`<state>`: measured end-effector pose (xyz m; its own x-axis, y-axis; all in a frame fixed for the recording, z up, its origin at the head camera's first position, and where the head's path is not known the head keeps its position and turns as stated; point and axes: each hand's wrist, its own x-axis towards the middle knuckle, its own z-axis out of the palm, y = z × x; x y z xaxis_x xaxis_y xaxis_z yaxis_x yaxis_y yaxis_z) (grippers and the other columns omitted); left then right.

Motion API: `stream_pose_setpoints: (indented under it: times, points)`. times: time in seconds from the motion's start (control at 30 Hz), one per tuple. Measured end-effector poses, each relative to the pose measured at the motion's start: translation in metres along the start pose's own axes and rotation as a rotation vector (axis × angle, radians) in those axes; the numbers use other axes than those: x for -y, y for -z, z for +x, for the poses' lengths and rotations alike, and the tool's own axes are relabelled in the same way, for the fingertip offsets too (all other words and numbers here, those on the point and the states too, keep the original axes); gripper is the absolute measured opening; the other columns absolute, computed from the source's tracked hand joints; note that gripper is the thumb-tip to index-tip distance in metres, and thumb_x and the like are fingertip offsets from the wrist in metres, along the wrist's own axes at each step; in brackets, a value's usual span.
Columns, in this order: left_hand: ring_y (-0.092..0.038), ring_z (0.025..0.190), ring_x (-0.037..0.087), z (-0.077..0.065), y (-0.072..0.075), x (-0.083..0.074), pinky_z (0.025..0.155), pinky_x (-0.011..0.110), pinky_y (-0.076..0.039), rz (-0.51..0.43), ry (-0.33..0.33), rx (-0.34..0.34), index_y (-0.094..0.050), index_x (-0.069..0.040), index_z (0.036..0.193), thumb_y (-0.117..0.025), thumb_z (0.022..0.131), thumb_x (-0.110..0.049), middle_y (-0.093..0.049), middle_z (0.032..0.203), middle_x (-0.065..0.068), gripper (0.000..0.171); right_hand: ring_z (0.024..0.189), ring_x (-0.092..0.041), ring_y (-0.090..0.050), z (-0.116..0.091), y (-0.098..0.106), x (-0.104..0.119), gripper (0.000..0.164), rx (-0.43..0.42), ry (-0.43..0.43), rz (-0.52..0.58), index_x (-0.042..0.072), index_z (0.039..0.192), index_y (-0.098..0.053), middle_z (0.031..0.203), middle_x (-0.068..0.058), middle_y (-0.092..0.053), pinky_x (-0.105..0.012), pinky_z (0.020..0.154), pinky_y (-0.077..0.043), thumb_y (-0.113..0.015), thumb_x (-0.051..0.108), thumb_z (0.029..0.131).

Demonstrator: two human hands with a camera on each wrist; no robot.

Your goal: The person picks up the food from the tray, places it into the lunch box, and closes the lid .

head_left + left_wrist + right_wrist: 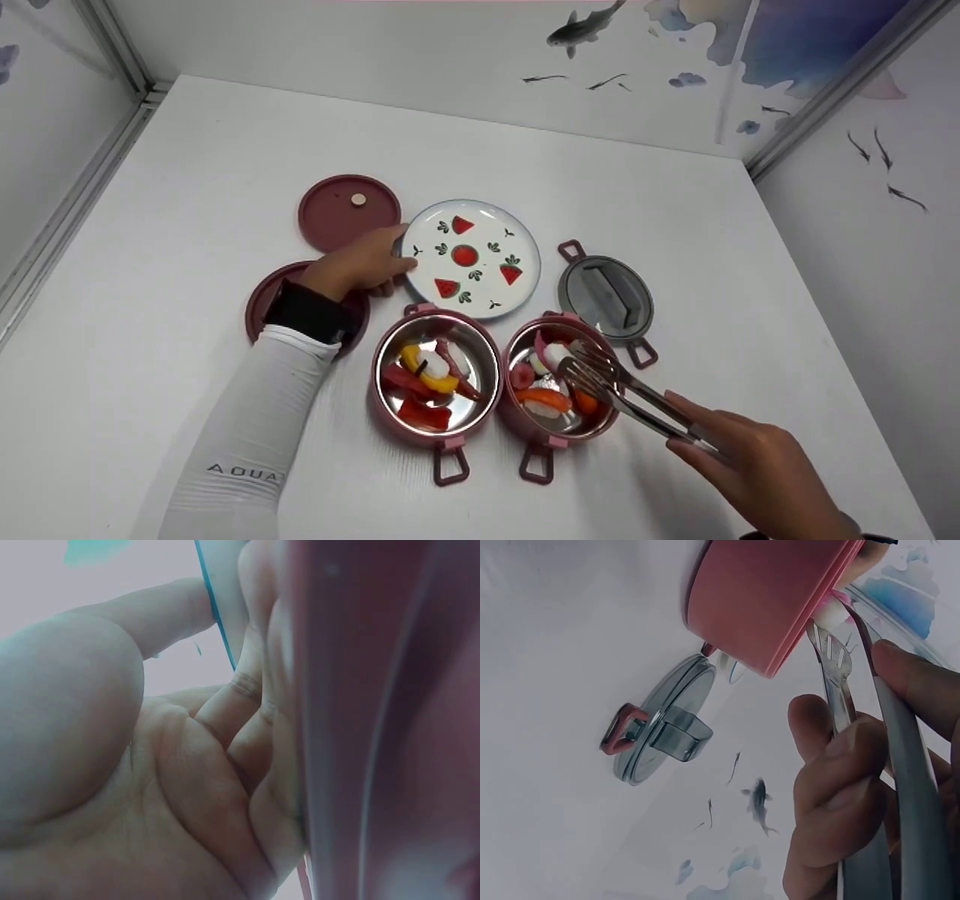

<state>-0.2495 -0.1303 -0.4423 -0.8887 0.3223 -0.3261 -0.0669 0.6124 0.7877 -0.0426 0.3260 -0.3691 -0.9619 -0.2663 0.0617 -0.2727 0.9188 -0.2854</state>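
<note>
My left hand [364, 261] pinches the near-left rim of a white plate [489, 215] with watermelon prints; the left wrist view shows the plate's blue edge between thumb and fingers. With my right hand [765, 457] I grip metal tongs [660, 403]. Their slotted tips reach into the right pot [516, 420], around a pink-and-white toy food piece [553, 354]. Also in that pot are an orange-topped sushi piece [545, 397] and a pink ring [522, 376]. The left pot [384, 424] contains a yellow-and-white piece [433, 365] and red slices [424, 414].
One maroon lid [326, 217] with a pale knob lies beyond my left hand. A second maroon lid [260, 296] is partly hidden under my left wrist. A grey lid [592, 292] with two loop handles lies beyond the right pot. White walls enclose the table [637, 195].
</note>
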Motion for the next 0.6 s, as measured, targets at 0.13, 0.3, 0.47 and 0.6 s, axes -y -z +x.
stream_pose_setpoints:
  times: [0.13, 0.3, 0.47, 0.6]
  points:
    - [-0.061, 0.054, 0.017, 0.0, 0.0, 0.0, 0.053, 0.027, -0.052, -0.006, 0.002, -0.001, -0.045, -0.014, 0.134, -0.057, 0.101, -0.023, -0.065, 0.082, 0.01, 0.036, 0.082, -0.006, -0.072, 0.0, 0.0, 0.001, 0.06, -0.034, 0.035, 0.005, 0.03, 0.13, -0.067, 0.104, 0.005, -0.077, -0.022, 0.069, -0.059, -0.087, 0.015, 0.075]
    - [-0.06, 0.055, 0.017, 0.001, -0.001, 0.0, 0.052, 0.027, -0.053, -0.006, 0.011, 0.002, -0.046, -0.015, 0.131, -0.057, 0.101, -0.024, -0.064, 0.082, 0.01, 0.034, 0.087, -0.008, -0.072, 0.006, -0.001, 0.0, 0.063, -0.109, 0.085, 0.022, 0.031, 0.131, -0.067, 0.104, 0.005, -0.077, -0.004, 0.074, -0.049, -0.088, 0.014, 0.074]
    - [-0.06, 0.054, 0.017, 0.002, 0.0, -0.001, 0.051, 0.027, -0.052, -0.006, 0.009, -0.001, -0.046, -0.014, 0.131, -0.057, 0.101, -0.023, -0.064, 0.082, 0.009, 0.033, 0.093, -0.008, -0.07, 0.023, -0.005, -0.011, 0.065, -0.214, 0.11, 0.074, 0.029, 0.135, -0.064, 0.108, -0.003, -0.076, 0.003, 0.081, -0.04, -0.087, 0.012, 0.076]
    - [-0.061, 0.055, 0.017, 0.0, 0.0, -0.001, 0.052, 0.027, -0.052, -0.004, 0.009, 0.006, -0.046, -0.014, 0.132, -0.057, 0.101, -0.023, -0.064, 0.082, 0.01, 0.034, 0.104, -0.021, -0.07, 0.047, -0.009, -0.026, 0.064, -0.302, 0.142, 0.107, 0.021, 0.139, -0.06, 0.117, -0.013, -0.073, 0.003, 0.088, -0.036, -0.083, 0.009, 0.08]
